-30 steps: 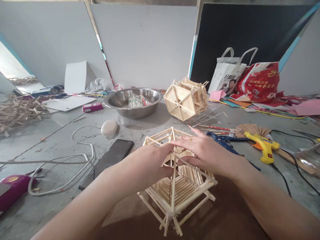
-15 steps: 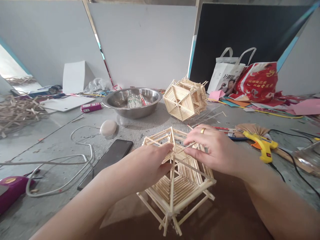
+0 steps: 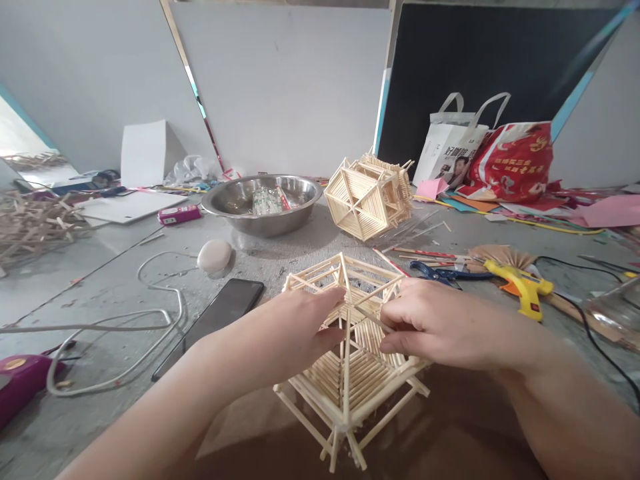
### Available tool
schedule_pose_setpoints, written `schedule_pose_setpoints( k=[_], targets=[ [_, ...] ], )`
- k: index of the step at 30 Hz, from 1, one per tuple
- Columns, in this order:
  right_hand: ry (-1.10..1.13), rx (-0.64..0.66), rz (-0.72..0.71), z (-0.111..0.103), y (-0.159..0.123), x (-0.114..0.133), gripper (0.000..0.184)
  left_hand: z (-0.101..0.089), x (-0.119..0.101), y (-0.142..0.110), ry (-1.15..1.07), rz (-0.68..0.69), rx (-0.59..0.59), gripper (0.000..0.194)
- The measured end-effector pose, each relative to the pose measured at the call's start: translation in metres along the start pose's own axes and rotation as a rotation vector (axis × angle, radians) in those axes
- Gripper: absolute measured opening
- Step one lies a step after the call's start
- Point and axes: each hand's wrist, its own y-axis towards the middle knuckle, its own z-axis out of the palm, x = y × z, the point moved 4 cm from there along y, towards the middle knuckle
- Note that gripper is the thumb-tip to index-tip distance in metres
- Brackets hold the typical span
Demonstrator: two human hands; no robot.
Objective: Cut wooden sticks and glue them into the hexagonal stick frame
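Note:
A six-sided frame of pale wooden sticks stands in front of me, with spokes meeting near its top centre and rows of sticks inside. My left hand reaches over its left side, thumb and fingers closed round the spokes close to that centre. At the right side my right hand is closed, its fingers curled round a thin wooden stick that slants toward the centre. The fingers partly hide the frame's right edge. Behind stands a similar stick lantern-like frame, tilted on the table.
A steel basin holds clear-wrapped items. On the left lie a phone, a white puck with a cable and a stick pile. To the right are blue-handled pliers, a yellow glue gun and bags.
My right hand has moved down and toward me along the frame's right side, and its fingers have curled in. The pliers now show behind it. My left hand stays in place.

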Motion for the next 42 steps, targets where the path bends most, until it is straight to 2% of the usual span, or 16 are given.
schedule_pose_setpoints(
  k=[6, 16, 24, 28, 31, 34, 36, 38, 41, 42],
  targets=[
    [0.05, 0.017, 0.009, -0.002, -0.001, 0.0, 0.026, -0.001, -0.001, 0.001, 0.003, 0.012, -0.009, 0.024],
    [0.325, 0.062, 0.044, -0.012, -0.007, -0.003, 0.018, -0.001, 0.0, 0.001, 0.007, 0.011, -0.014, 0.024],
    [0.498, 0.198, -0.007, -0.016, -0.014, -0.01, 0.015, 0.002, 0.002, -0.002, -0.003, 0.003, -0.015, 0.035],
    [0.686, 0.249, 0.017, -0.015, -0.015, -0.02, 0.009, 0.004, 0.004, 0.0, -0.001, 0.014, -0.009, 0.039],
    [0.884, 0.292, 0.071, -0.009, -0.013, -0.027, 0.007, 0.001, 0.009, -0.003, 0.002, 0.025, -0.048, 0.042],
    [1.016, 0.33, 0.138, -0.002, -0.01, -0.034, 0.007, -0.008, 0.011, -0.013, 0.047, -0.03, -0.156, 0.044],
    [1.089, 0.335, 0.151, 0.001, -0.008, -0.037, 0.008, -0.015, 0.002, -0.021, 0.113, -0.064, -0.272, 0.042],
    [1.144, 0.311, 0.15, 0.003, -0.005, -0.039, 0.01, -0.017, -0.017, -0.028, 0.161, -0.006, -0.353, 0.034],
    [1.141, 0.227, 0.142, 0.003, -0.002, -0.039, 0.014, 0.0, -0.054, -0.028, 0.21, 0.197, -0.311, 0.018],
    [1.122, 0.193, 0.136, 0.002, -0.002, -0.039, 0.015, 0.007, -0.062, -0.026, 0.239, 0.227, -0.311, 0.015]
  ],
)
